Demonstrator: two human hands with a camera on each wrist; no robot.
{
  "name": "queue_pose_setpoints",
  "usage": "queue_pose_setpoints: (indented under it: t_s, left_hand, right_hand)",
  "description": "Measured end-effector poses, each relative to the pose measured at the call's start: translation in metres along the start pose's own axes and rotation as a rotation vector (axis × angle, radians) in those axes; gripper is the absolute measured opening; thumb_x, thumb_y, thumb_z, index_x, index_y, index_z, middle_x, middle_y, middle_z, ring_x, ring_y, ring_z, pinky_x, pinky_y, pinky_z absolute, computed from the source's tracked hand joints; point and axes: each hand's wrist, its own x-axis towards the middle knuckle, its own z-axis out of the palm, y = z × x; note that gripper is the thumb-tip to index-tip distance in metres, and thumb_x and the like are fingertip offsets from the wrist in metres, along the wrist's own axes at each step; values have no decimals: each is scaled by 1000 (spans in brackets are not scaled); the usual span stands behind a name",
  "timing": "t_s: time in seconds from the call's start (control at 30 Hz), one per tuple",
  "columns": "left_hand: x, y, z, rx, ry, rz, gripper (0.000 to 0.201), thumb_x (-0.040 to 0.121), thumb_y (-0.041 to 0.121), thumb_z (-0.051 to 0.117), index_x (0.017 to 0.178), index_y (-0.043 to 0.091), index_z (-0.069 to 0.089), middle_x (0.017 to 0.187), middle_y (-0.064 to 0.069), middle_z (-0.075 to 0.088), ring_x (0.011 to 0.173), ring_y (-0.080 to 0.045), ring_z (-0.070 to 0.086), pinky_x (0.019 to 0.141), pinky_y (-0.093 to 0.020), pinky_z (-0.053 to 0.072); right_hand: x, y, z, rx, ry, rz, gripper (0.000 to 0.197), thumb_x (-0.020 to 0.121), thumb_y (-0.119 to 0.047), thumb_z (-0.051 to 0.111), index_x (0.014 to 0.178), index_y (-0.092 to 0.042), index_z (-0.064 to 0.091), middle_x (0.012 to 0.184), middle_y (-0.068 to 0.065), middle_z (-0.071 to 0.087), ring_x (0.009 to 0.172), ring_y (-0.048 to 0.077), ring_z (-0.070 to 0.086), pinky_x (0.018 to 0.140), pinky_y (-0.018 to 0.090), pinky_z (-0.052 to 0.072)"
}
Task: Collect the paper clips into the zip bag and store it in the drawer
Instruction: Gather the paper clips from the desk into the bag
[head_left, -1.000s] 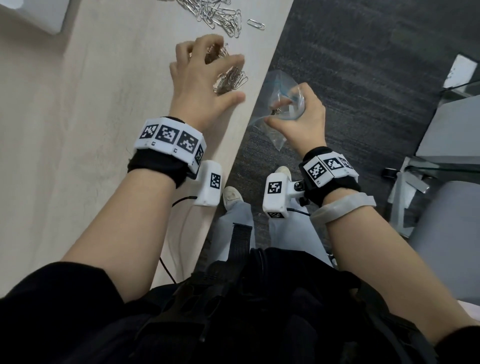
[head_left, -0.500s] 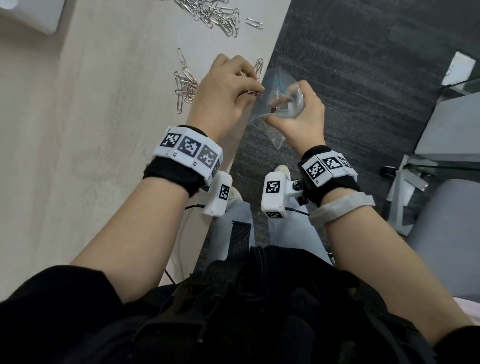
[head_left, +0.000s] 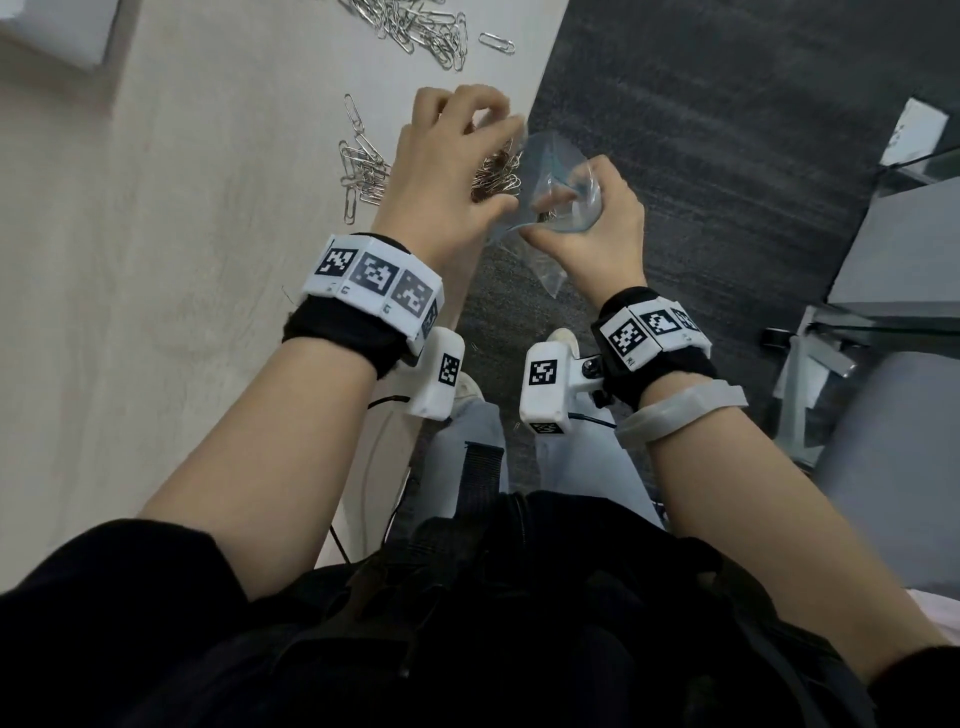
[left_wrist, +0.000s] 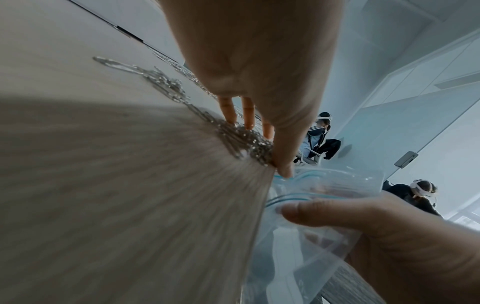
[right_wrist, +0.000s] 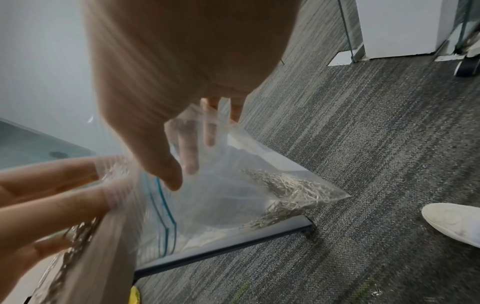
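My left hand (head_left: 452, 156) lies over a bunch of silver paper clips (head_left: 496, 174) at the right edge of the pale wooden table (head_left: 182, 260). Its straight fingers (left_wrist: 249, 115) press down on the clips (left_wrist: 246, 142), with the thumb at the table's edge. Beside that edge my right hand (head_left: 597, 223) grips the clear zip bag (head_left: 558, 166) by its open mouth. The bag (right_wrist: 221, 195) hangs over the carpet, and several clips (right_wrist: 293, 189) lie in its bottom corner. More clips rest on the table: a small group (head_left: 361, 166) and a bigger pile (head_left: 410, 26) farther off.
A white box (head_left: 52, 31) sits at the table's far left corner. Dark carpet (head_left: 701, 156) lies right of the table, with grey furniture (head_left: 893, 249) beyond it. My white shoe (right_wrist: 451, 222) is below the bag. Two people (left_wrist: 319, 139) sit in the background.
My left hand dragged a bunch of clips right to the table's edge beside the bag's mouth, leaving a few behind, and its fingers have spread. The right hand has kept the bag almost still.
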Motion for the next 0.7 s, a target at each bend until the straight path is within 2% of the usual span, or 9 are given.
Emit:
queue_pose_setpoints:
  t_s: [0.1,0.27,0.33,0.43,0.5,0.57,0.63,0.7]
  left_hand:
    - [0,2,4,-70,33,-8,42,80,24,67,120,16,60,124,-2,53,113,-24,40,88,-30,41]
    - [-3,2,14,-81,109,22,24,80,16,66,104,11,69,108,-7,61,103,-24,46,78,-38,46]
    - [-2,4,17,-108,113,41,23,80,17,64,99,8,70,104,-11,62,98,-17,40,76,-38,46]
    - [-1,9,17,-136,105,92,29,77,24,61,98,6,71,100,-15,63,92,-15,35,76,-32,40]
    - [-2,9,15,-151,91,103,33,74,17,67,106,8,69,102,-13,64,96,-17,39,79,-27,37]
    - [-5,6,11,-161,114,101,38,74,18,68,112,12,67,107,-9,65,101,-19,41,83,-28,38]
    - [-9,1,5,-150,166,100,38,77,27,65,114,17,66,113,-4,64,104,-16,39,86,-35,41]
    - [-14,-5,-4,-100,147,59,49,74,46,63,119,24,62,124,0,58,113,-21,40,90,-44,42]
  right_hand:
    - [0,-1,0,-4,12,-2,38,54,-47,72,72,-38,41,89,9,69,93,28,63,83,47,51]
    - [-2,-3,-1,-12,21,-21,35,55,-44,70,73,-33,42,87,10,67,89,27,61,78,44,51]
    - [-2,-3,-1,-8,25,-8,35,55,-39,70,75,-25,45,85,9,65,86,27,59,76,44,50]
    - [-2,-4,0,-1,30,7,35,57,-35,72,70,-34,39,82,7,63,83,26,57,74,46,51]
    - [-2,-4,1,0,26,4,36,56,-37,72,70,-36,39,84,10,66,86,30,60,76,47,51]
    - [-3,-3,1,-4,21,0,37,55,-39,73,70,-37,39,85,11,67,89,31,61,78,48,51]
    - [-4,-3,2,9,28,-3,36,55,-38,73,70,-38,40,85,10,67,89,30,61,79,49,51]
    - [-4,-2,3,13,28,0,36,55,-39,73,71,-37,41,86,10,67,89,30,62,80,48,51]
